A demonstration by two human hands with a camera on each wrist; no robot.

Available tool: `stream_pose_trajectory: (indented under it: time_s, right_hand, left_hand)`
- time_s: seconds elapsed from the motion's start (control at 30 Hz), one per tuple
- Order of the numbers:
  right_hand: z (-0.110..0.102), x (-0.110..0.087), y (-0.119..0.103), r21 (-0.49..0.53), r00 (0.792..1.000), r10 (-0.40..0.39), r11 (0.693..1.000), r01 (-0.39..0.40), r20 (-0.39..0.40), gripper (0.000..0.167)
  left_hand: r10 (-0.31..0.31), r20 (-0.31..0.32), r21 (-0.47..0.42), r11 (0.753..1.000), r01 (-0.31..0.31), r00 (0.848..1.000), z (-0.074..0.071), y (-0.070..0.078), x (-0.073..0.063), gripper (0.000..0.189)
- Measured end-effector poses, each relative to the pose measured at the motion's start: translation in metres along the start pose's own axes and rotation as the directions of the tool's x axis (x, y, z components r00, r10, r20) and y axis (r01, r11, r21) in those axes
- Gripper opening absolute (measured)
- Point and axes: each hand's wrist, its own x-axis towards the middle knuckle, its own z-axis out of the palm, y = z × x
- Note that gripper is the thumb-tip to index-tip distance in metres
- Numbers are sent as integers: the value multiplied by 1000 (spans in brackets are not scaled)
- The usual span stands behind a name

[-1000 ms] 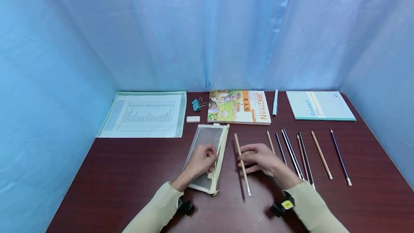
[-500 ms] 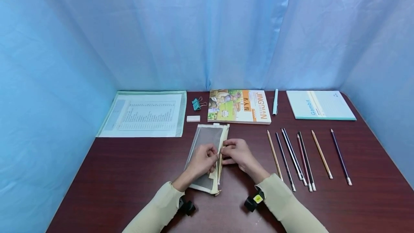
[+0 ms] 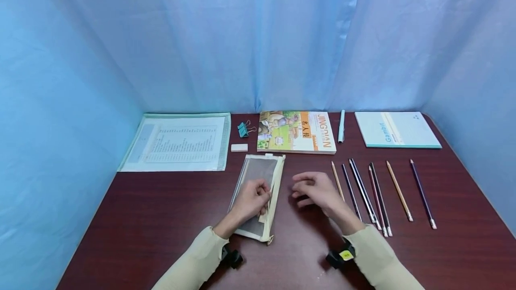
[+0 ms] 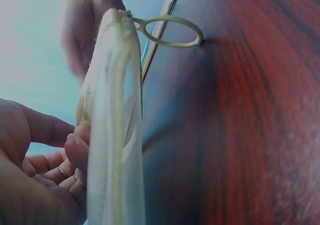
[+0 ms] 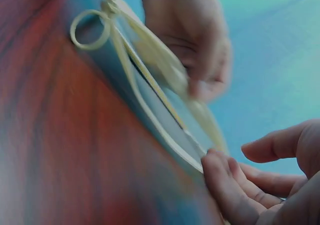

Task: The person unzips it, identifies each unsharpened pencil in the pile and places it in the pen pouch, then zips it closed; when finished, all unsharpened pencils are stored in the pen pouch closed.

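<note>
A mesh pouch (image 3: 262, 168) with a cream zip edge lies in front of the book. My left hand (image 3: 251, 199) pinches its mouth edge, holding it raised; the left wrist view has those fingers (image 4: 77, 147) against the pouch's side. In the right wrist view the mouth gapes, and a slim wooden pencil (image 5: 159, 91) shows inside. A round pull ring (image 5: 90, 30) hangs at the pouch's near end. My right hand (image 3: 316, 191) hovers to the right of the pouch, fingers loosely bent with nothing in them. Beside it lie several pencils (image 3: 397, 187) on the table.
Along the back stand a document sleeve (image 3: 181, 144), a teal binder clip (image 3: 243, 129), a white eraser (image 3: 239, 147), a book (image 3: 286, 131), a pale pen (image 3: 341, 126) and a notepad (image 3: 397, 129). Blue curtains (image 3: 201, 48) enclose the dark wooden table (image 3: 161, 218).
My right hand carried a wooden pencil left to the pouch's mouth, let it go there, and moved back right without it. My left hand kept its grip on the pouch.
</note>
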Motion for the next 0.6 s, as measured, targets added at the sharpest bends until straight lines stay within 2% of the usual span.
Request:
stream_pose_trajectory:
  time_s: [0.13, 0.3, 0.47, 0.6]
  right_hand:
    - [-36, -12, -6, -124, 996, -62, 991, 54, -64, 38]
    - [-92, -21, -3, -288, 978, -123, 955, 70, -170, 39]
    - [-142, -29, 10, -419, 956, -120, 908, -4, -269, 41]
    - [-168, -35, 23, -486, 947, -91, 871, -74, -308, 41]
  left_hand:
    - [11, -2, 8, 1000, -11, 1000, -1, 0, -1, 12]
    - [21, 3, 1, 1000, -21, 1000, -2, -1, -1, 12]
    - [23, 12, -1, 1000, -23, 1000, -2, -1, 0, 12]
    - [28, 10, 9, 1000, -28, 1000, -2, -1, 0, 13]
